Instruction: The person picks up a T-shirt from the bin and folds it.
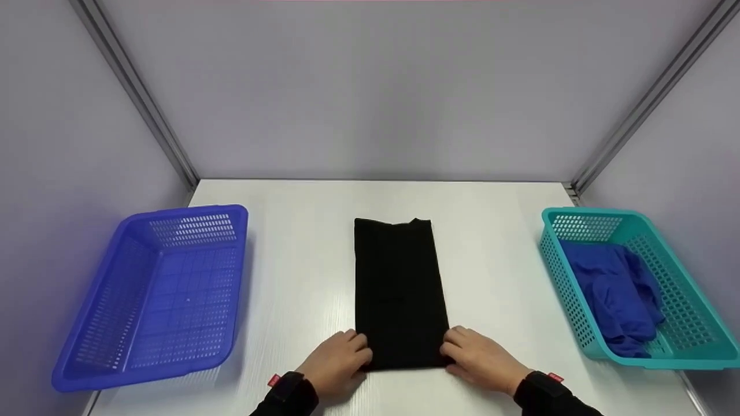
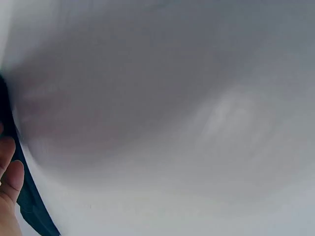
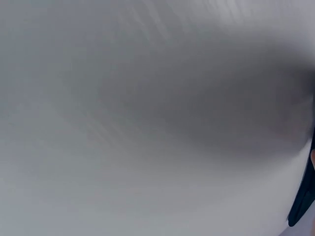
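A folded black garment [image 1: 399,289] lies as a long flat rectangle on the white table, its far edge slightly dipped. My left hand [image 1: 338,361] pinches its near left corner between curled fingers and thumb. At the near right corner, my right hand [image 1: 480,358] pinches the cloth in the same way. In the left wrist view, the left hand's fingers [image 2: 14,179] show against a dark strip of the cloth [image 2: 34,204]. Only a sliver of the dark cloth [image 3: 304,189] and a bit of the right hand appear at the right wrist view's edge.
A blue plastic basket [image 1: 236,277] with nothing in it stands on the left. On the right, a teal basket [image 1: 688,289] holds a crumpled blue cloth [image 1: 613,294]. Pale panels [image 1: 381,86] enclose the white table [image 1: 300,242] at the back and sides.
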Demonstrator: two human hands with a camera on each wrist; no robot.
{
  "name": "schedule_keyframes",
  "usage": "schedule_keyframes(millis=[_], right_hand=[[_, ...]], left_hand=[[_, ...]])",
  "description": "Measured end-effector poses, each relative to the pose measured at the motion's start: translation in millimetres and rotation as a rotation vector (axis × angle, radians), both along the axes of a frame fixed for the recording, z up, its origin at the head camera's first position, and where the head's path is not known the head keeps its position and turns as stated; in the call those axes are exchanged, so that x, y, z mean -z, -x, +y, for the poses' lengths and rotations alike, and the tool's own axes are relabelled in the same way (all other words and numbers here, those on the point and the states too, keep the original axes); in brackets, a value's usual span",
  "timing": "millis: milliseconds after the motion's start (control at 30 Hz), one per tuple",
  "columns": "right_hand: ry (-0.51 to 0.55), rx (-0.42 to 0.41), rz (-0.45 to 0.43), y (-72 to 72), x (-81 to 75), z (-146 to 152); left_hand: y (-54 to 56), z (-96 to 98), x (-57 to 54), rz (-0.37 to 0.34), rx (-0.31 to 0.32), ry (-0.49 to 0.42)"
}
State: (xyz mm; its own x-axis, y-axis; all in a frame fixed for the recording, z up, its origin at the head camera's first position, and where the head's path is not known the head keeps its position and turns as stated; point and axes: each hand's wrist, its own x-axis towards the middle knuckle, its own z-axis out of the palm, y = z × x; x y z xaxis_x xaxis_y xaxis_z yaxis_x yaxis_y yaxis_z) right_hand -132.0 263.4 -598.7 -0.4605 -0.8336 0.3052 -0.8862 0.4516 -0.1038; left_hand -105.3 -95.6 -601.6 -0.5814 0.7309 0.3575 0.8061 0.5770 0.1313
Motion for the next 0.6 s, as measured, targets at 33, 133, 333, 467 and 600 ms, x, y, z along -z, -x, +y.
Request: schedule_keyframes(millis=[33, 133, 333, 467, 600], right_hand=[[0.0, -0.007, 0.022, -0.8, 1.3, 0.6], [-0.003, -0.022, 0.088, -2.7, 4.2, 2.1], [0.029, -0.055, 0.229, -1.5, 8.0, 1.4], [0.088, -0.027, 0.23, -0.3, 5.7, -0.2], [0.166, 0.082, 0.11, -1.3, -5.5, 0.6]], left_hand=[[-0.6, -0.6, 0.8, 0.008, 0.005, 0.006], [-1.4, -1.4, 1.8, 0.081, 0.024, 0.065], [1.2, -2.2, -1.8, 0.336, 0.061, 0.271], [4.1, -2.7, -3.8, 0.326, 0.028, 0.214], [7.3, -3.3, -10.3, 0.195, -0.062, -0.013]])
